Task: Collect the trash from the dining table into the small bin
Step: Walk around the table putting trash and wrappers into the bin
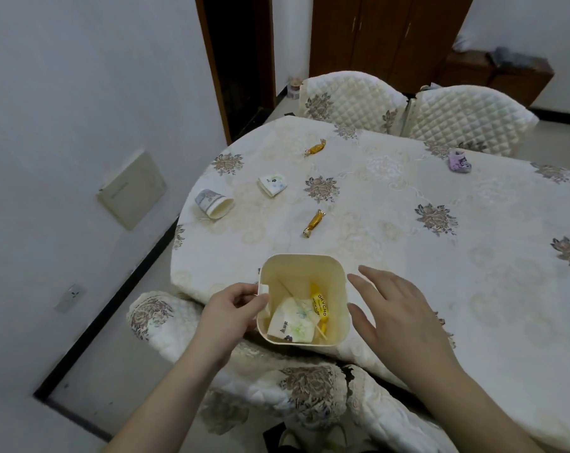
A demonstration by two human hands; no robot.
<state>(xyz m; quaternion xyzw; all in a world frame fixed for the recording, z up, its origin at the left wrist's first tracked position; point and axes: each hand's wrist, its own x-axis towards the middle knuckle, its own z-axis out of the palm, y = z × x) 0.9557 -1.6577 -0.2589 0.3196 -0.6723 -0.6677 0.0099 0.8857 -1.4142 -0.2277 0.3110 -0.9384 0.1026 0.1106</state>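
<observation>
A small cream bin [337,282] stands at the near edge of the dining table [440,273]; inside lie a paper cup, a yellow wrapper and a thin stick. My left hand [231,308] grips the bin's left rim. Just right of the bin my right hand [394,308] hovers with fingers spread, holding nothing. On the cloth beyond lie a tipped paper cup [214,204], a small folded white packet [273,184], two gold-wrapped candies [313,223] [315,147], and a purple crumpled wrapper [459,161] far right.
Quilted chairs stand behind the table [352,99] [470,116] and in front of me [166,322]. A white wall is at the left, a dark doorway and wooden wardrobe at the back.
</observation>
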